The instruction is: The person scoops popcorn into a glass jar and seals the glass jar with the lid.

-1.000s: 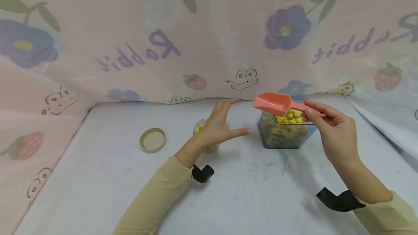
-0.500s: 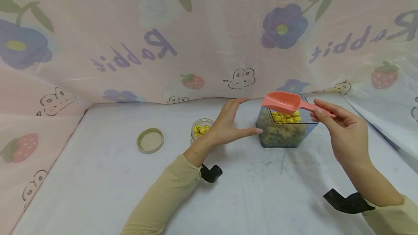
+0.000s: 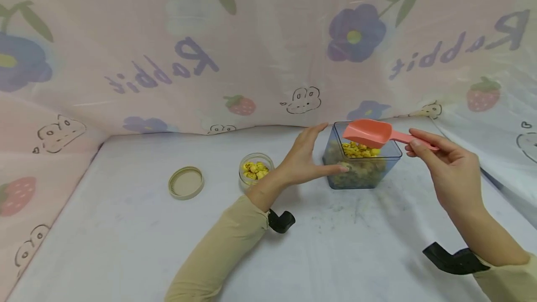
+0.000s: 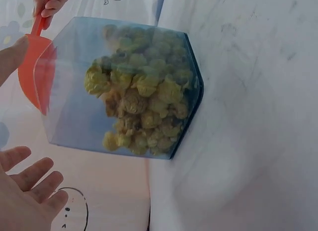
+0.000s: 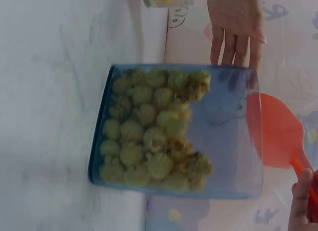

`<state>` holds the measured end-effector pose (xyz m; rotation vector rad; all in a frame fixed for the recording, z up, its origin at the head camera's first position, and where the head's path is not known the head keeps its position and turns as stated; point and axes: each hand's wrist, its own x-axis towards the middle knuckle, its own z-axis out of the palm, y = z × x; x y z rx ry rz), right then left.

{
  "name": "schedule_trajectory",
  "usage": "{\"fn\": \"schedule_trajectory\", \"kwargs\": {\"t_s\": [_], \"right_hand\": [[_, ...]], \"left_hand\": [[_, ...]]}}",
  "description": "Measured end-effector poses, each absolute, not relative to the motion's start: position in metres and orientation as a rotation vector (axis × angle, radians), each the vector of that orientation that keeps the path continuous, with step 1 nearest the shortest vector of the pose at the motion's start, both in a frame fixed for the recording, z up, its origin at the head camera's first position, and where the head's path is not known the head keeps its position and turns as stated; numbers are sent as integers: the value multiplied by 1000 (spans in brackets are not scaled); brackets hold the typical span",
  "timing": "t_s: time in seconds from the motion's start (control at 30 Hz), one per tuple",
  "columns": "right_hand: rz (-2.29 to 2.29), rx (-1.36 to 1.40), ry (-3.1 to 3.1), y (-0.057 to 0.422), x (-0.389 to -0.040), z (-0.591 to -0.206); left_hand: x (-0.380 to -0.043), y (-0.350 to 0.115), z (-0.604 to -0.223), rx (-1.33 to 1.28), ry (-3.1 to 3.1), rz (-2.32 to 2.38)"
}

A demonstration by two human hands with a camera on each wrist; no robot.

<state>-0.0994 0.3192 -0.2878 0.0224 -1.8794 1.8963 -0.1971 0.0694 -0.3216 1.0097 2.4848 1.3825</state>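
A clear bluish container (image 3: 356, 176) holds yellow popcorn (image 3: 360, 150) in its lower part, as both wrist views show through its walls. My right hand (image 3: 455, 169) pinches the handle of a coral-red scoop (image 3: 369, 133), whose bowl hangs over the container's opening. The part of the bowl that shows looks empty. At the container's left side is my left hand (image 3: 305, 160), thumb and fingers spread wide; in the left wrist view the fingers (image 4: 37, 179) stand apart from the wall. A small glass jar (image 3: 256, 170) with popcorn inside stands behind my left wrist, partly covered by it.
A round beige lid (image 3: 186, 183) lies on the white table (image 3: 126, 227), left of the jar. Behind the table hangs a pink printed sheet (image 3: 251, 59). Each wrist wears a black mount (image 3: 282, 221).
Both hands have shifted right; my left hand has come from the jar to the container's side, uncovering more of the jar. The scoop stays above the container while the view turns slightly right.
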Motion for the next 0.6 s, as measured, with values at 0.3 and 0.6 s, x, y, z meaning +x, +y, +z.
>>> {"fn": "schedule_trajectory", "kwargs": {"t_s": [0.3,0.6], "right_hand": [[1832,-11,-1993,333,-101,-290],[1445,-116,-2340,346,-107,-285]], "left_hand": [[-199,82,-324,1004,2447,1367],[-205,95,-326,942,2408,1387]]}}
